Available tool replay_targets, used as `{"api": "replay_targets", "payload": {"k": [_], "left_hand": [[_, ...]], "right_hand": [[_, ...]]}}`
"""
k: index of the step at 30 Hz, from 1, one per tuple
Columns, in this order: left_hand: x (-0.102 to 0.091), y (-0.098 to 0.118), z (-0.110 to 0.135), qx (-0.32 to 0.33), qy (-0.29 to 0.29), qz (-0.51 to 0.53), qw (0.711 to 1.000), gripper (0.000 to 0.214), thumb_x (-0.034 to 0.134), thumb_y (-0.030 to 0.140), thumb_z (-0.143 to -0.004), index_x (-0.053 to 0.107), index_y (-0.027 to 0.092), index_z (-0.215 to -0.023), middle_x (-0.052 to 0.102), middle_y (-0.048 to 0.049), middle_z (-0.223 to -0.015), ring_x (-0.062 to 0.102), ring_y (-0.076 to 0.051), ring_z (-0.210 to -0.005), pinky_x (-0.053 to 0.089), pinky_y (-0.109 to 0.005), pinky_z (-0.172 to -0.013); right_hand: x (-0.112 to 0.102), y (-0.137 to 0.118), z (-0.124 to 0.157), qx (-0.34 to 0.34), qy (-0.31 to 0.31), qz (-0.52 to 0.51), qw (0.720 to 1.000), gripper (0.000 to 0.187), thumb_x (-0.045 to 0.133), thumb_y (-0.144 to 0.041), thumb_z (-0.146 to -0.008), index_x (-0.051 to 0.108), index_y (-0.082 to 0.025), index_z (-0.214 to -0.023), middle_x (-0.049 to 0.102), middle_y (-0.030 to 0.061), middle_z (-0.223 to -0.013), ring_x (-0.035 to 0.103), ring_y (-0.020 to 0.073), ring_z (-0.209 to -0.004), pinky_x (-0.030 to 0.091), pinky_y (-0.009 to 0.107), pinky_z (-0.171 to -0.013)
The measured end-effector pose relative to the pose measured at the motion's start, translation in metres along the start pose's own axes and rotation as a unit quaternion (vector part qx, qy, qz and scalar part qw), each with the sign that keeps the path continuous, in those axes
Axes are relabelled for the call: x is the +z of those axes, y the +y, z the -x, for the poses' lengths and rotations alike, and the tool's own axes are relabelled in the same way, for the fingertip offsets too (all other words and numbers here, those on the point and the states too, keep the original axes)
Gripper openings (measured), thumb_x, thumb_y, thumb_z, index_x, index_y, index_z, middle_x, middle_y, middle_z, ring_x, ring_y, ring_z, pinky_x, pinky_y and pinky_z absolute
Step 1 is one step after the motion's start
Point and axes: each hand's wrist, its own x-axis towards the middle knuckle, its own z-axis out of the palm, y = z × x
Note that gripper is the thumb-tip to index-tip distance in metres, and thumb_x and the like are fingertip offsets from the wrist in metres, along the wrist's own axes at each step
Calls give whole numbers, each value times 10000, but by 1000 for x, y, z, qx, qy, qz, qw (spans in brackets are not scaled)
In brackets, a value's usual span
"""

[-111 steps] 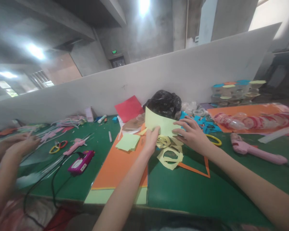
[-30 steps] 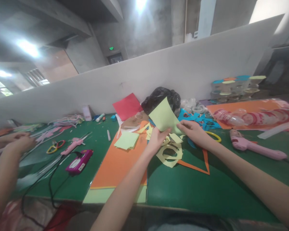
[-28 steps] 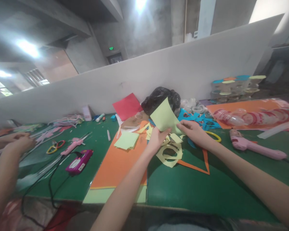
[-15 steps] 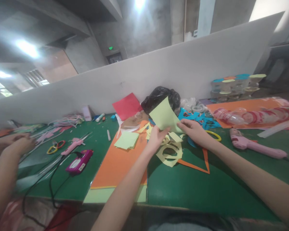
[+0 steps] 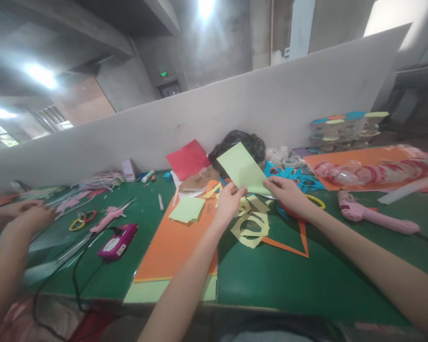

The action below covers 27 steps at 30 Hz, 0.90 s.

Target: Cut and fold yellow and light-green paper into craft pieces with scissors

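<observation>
Above the table I hold a light green sheet of paper (image 5: 241, 166) tilted up. My left hand (image 5: 230, 202) is closed at its lower left edge, thumb and fingers together. My right hand (image 5: 285, 194) pinches the lower right corner. Beneath the hands lie pale yellow paper offcuts (image 5: 251, 230) with rounded holes cut in them, and a thin orange paper strip (image 5: 288, 247). A yellow ring-shaped handle (image 5: 316, 200) shows behind my right wrist, which partly hides it. A stack of light green paper squares (image 5: 187, 209) rests left of my left hand on orange sheets (image 5: 174, 251).
Pink glue gun (image 5: 378, 216) at right; another (image 5: 107, 218) at left beside scissors (image 5: 82, 220) and a magenta power box (image 5: 117, 241) with cables. A black plastic bag (image 5: 235, 137) and red paper (image 5: 188, 159) stand behind. Another person's hands (image 5: 32, 213) work at far left.
The light green paper has turned slightly and looks flatter, its top corner shifted left. My left fingers have moved along its lower edge. The camera view has shifted slightly.
</observation>
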Motion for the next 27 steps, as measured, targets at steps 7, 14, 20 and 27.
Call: {"api": "replay_targets", "payload": {"k": [7, 14, 20, 27], "left_hand": [[-4, 7, -1, 5, 38, 0, 999, 159, 720, 314, -767, 644, 174, -775, 676, -31, -711, 638, -182, -712, 503, -319, -761], [-8, 28, 1, 57, 86, 69, 992, 181, 716, 345, -801, 630, 187, -820, 636, 15, -647, 618, -149, -685, 500, -272, -740], [11, 33, 17, 33, 57, 78, 995, 143, 669, 306, -836, 594, 194, -787, 608, 22, -673, 564, -122, -653, 444, -236, -672], [21, 36, 24, 30, 63, 48, 996, 84, 650, 278, -820, 645, 199, -794, 653, 6, -729, 606, -158, -771, 452, -257, -752]], "right_hand": [[0, 12, -8, 7, 19, -48, 999, 507, 540, -694, -816, 611, -197, -747, 627, 35, -763, 574, 217, -775, 467, 311, -712], [10, 14, -10, 82, 10, -132, 988, 318, 662, -518, -747, 702, -211, -820, 722, 81, -904, 656, 248, -893, 528, 361, -836], [35, -3, 6, 28, -109, -124, 986, 373, 656, -522, -753, 686, -188, -915, 694, 68, -917, 591, 197, -758, 477, 313, -681], [37, -6, 13, 26, -94, -180, 979, 417, 654, -575, -774, 526, -194, -664, 504, -4, -636, 457, 153, -653, 432, 298, -651]]}}
